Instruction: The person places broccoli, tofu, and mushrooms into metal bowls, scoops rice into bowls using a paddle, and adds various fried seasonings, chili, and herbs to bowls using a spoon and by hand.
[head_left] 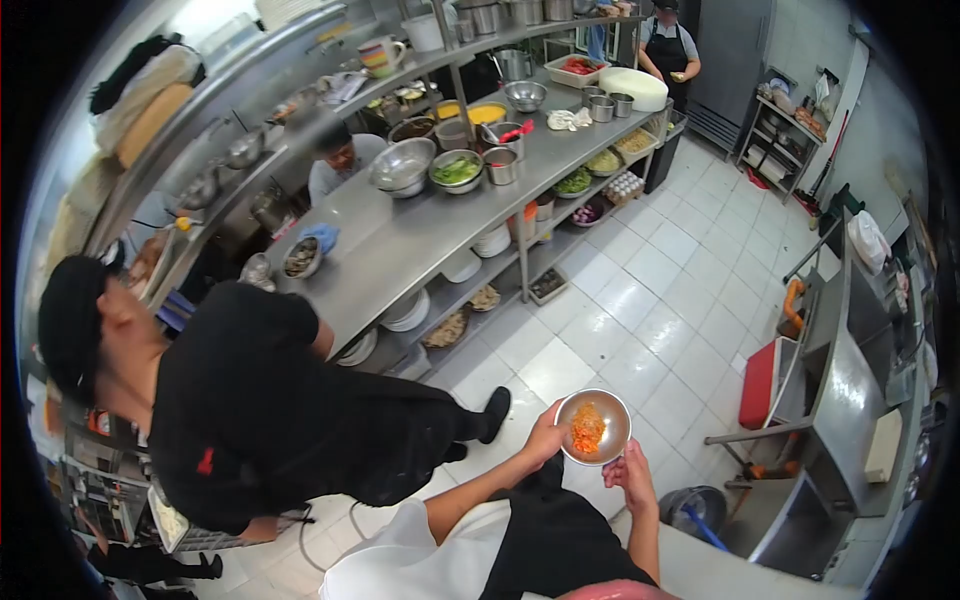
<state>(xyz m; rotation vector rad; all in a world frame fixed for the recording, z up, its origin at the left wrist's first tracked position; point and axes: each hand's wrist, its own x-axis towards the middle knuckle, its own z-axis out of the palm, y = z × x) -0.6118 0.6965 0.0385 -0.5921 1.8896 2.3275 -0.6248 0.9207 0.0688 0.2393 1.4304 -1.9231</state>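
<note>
A small round metal bowl (612, 406) is held in front of my apron, above the tiled floor. Inside it lies a small heap of orange, shredded-looking food (588, 430), whose exact kind I cannot make out. My left hand (545, 438) grips the bowl's left side, thumb near the rim. At the lower right rim, my right hand (630, 474) has its fingers curled and its thumb against the bowl. Part of its grip is hidden.
A co-worker in black (240, 390) stands close on my left by a long steel counter (380, 235) bearing bowls and pots. Another person (670, 50) is at the far end. To the right are a steel sink unit (840, 400), a red container (762, 385) and a bucket (690, 512).
</note>
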